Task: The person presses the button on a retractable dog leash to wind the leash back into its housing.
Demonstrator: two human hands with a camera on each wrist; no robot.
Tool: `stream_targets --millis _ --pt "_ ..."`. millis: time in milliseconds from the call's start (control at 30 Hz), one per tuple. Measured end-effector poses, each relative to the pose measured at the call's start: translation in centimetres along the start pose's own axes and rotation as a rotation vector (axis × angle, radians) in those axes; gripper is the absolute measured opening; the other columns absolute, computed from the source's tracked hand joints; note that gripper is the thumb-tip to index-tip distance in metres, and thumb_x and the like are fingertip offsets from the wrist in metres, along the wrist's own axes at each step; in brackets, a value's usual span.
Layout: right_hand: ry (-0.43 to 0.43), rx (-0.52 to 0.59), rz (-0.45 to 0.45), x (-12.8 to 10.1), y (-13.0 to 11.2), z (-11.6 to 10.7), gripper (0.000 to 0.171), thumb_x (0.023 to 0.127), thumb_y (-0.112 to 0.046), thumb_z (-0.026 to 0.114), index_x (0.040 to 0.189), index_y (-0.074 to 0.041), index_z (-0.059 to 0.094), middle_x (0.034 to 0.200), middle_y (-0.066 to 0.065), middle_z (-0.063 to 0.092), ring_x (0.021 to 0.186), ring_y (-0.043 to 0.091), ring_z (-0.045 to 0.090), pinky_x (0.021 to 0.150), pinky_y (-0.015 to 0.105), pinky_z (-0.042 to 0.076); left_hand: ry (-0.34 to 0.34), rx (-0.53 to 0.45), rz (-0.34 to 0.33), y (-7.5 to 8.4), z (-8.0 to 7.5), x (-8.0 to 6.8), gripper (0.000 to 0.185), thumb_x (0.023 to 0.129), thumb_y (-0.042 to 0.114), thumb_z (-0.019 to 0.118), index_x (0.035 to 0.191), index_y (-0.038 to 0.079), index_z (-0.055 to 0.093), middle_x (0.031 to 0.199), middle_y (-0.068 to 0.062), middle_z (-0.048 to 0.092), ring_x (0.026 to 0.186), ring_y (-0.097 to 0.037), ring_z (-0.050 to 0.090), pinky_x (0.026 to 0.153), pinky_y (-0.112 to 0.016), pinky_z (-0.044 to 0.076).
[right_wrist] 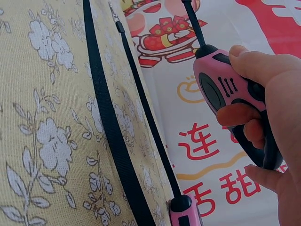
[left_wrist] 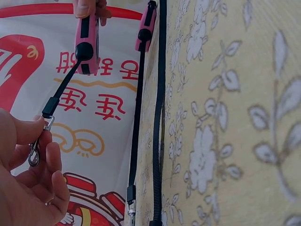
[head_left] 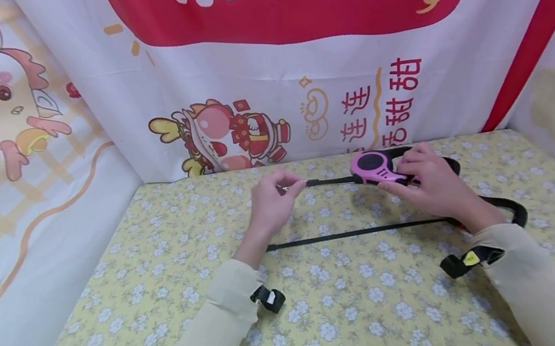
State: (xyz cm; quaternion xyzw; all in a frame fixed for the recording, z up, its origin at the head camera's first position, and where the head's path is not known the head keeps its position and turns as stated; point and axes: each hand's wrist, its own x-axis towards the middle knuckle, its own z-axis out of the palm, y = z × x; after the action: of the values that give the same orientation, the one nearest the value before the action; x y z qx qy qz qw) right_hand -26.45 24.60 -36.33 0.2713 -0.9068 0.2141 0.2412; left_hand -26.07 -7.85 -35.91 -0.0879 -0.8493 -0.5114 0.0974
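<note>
A: Beginning at the left, what bounds the work?

B: The left edge of the tabletop (head_left: 132,309) slants back to the hanging cloth (head_left: 242,66). Between that edge and my left hand (head_left: 273,201) lies a broad flowered stretch, ample room sideways.

A: And the state of that hand?

B: My thumb and fingers pinch the metal clip (left_wrist: 34,155), raised above the table. From it a short black cord (head_left: 331,181) runs straight and nearly level to the pink leash (head_left: 374,167), which hangs before the cloth near the table's back edge.

A: What lies in the gap between the hands?

B: Below the raised cord, a black strap (head_left: 359,233) crosses the tabletop from beside my left wrist toward my right forearm. The wrist views also show a second pink leash (left_wrist: 145,28) lying close to the back edge, its own clip (left_wrist: 131,212) toward the left; in the head view I cannot pick it out.

A: Finally, the right?

B: My right hand (head_left: 433,181) grips the raised leash, fingers curled round its handle. Beside that forearm bends a black loop (head_left: 519,211), with flowered surface between it and the right edge.
</note>
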Motion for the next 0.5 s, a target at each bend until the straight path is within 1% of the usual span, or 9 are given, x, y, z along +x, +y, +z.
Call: stream_targets --millis 100,300,500 --pt "0.007 -0.002 -0.003 -0.04 -0.07 0.16 0.030 0.086 -0.025 0.088 0.095 0.002 0.080 0.098 0.015 0.074 0.098 0.025 0.049 0.083 0.044 0.040 -0.004 0.002 0.003 -0.02 -0.02 -0.12 0.008 0.101 0.023 0.073 0.105 0.017 0.077 0.102 0.000 0.075 0.092 -0.018 0.065 0.080 -0.032 0.055" --pt "0.018 0.003 -0.025 0.03 -0.15 0.37 0.026 0.083 -0.021 0.089 0.089 0.001 0.078 0.094 0.014 0.073 0.098 0.026 0.049 0.085 0.046 0.041 -0.007 -0.003 0.013 -0.15 0.03 -0.27 0.008 0.102 0.023 0.073 0.105 0.017 0.077 0.101 0.000 0.075 0.091 -0.018 0.066 0.080 -0.032 0.055" --pt "0.010 0.002 -0.011 0.10 -0.40 0.32 0.025 0.083 -0.022 0.089 0.088 0.000 0.079 0.093 0.012 0.072 0.098 0.026 0.049 0.084 0.046 0.041 -0.018 0.002 0.015 -0.25 0.11 -0.31 0.008 0.102 0.023 0.072 0.105 0.016 0.077 0.101 0.000 0.075 0.091 -0.018 0.067 0.081 -0.033 0.056"
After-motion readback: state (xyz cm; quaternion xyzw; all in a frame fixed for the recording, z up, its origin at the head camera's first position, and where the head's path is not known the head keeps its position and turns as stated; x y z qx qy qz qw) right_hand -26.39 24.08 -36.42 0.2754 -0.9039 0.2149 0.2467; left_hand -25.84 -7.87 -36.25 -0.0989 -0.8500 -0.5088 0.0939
